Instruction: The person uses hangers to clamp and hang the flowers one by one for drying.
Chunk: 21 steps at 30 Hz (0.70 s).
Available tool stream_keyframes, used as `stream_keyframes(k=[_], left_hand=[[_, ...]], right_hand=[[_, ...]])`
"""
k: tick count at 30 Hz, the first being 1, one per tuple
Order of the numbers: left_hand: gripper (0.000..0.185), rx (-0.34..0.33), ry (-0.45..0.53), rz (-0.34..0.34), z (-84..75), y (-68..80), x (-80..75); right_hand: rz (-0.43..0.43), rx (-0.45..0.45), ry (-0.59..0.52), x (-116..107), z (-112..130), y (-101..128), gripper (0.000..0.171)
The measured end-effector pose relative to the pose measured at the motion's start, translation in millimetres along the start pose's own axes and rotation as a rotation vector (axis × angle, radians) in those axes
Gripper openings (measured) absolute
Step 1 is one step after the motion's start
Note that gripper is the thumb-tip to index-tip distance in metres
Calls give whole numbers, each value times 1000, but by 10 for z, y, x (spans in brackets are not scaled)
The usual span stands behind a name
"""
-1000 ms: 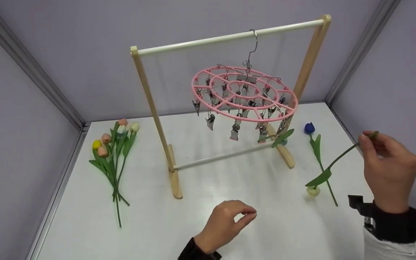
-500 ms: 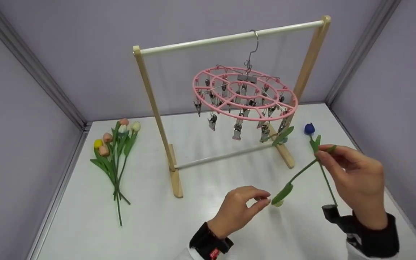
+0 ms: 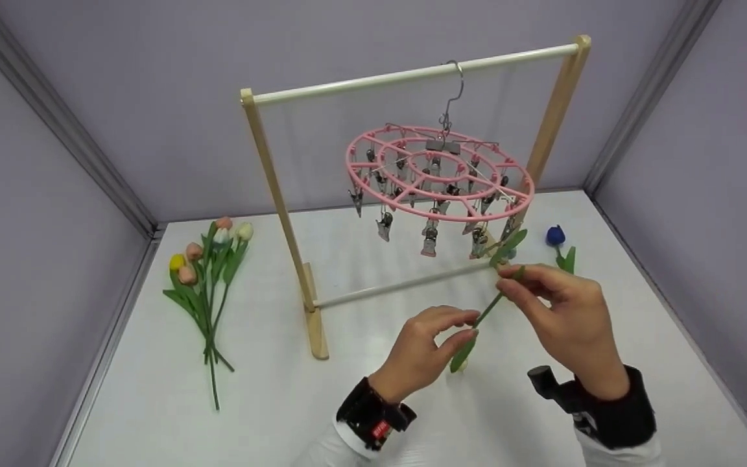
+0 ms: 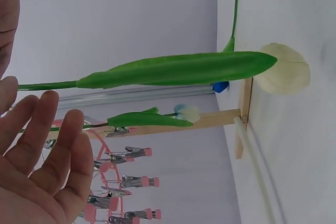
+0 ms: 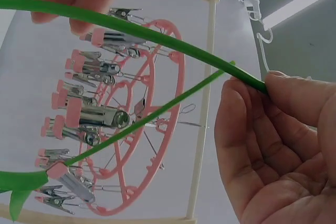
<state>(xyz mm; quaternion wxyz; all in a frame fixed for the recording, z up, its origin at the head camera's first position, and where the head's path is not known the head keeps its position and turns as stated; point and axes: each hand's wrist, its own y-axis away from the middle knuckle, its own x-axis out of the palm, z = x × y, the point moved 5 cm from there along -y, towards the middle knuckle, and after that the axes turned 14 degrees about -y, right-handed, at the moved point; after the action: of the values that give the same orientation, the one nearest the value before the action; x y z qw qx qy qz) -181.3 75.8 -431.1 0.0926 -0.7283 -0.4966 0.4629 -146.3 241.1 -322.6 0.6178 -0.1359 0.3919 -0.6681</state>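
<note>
Fingertips of the right hand (image 3: 568, 318) pinch the far end of a cream-headed artificial tulip (image 3: 477, 324); its long green stem slants near-left, head down by the white surface (image 3: 270, 402). Left hand (image 3: 422, 350), fingers relaxed, reaches the midstem. Beyond hangs a pink round clip hanger (image 3: 438, 175).

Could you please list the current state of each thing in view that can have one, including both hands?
Right hand: pinches the stem end of the cream tulip.
Left hand: fingers at the stem, grip unclear.
Cream tulip: head down, at the table.
Clip hanger: hooked on the rack, one tulip clipped.
Blue tulip: lying on the table.
Bunch: lying on the table, left of the rack.
</note>
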Motion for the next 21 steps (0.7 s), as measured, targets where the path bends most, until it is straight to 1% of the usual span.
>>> stream_keyframes(k=[5, 9, 14, 18, 21], left_hand=[[23, -22, 8, -15, 21, 25, -42], [19, -31, 18, -19, 24, 50, -76], [17, -35, 15, -43, 17, 79, -169], [17, -48, 4, -99, 20, 82, -283], [15, -61, 7, -139, 27, 81, -364]], right_hand=[[60, -5, -28, 129, 39, -15, 24], [88, 4, -80, 197, 66, -6, 24], [47, 12, -109, 205, 54, 54, 27], [15, 4, -81, 219, 13, 162, 27], [8, 15, -69, 278, -89, 282, 27]])
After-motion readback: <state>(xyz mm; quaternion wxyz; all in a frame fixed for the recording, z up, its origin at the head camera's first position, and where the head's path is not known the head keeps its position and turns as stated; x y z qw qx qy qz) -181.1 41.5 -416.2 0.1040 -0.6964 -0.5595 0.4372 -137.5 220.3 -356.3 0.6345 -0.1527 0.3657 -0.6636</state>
